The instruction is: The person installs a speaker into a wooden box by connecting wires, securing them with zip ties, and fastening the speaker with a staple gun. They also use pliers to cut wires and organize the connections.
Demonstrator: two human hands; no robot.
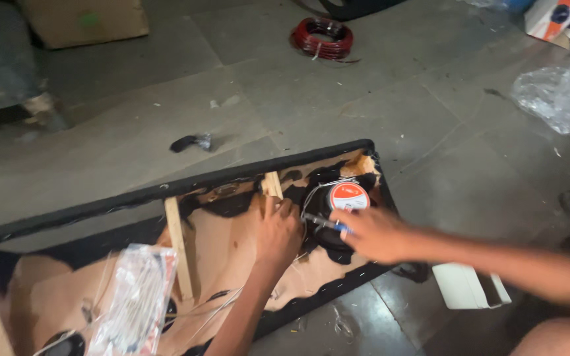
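Note:
A long black-edged wooden speaker box lies open-side up on the floor. A round speaker with an orange and silver magnet sits at its right end. My right hand holds a thin blue-handled tool against the speaker's left side. My left hand rests with curled fingers on the box's inner panel just left of the speaker, beside a short wooden brace. Whether the left hand pinches a wire is hidden.
A clear plastic packet lies on the box's left part beside a wooden strut. A red wire coil, crumpled plastic, a cardboard box, a small white box and a small black object lie on the floor.

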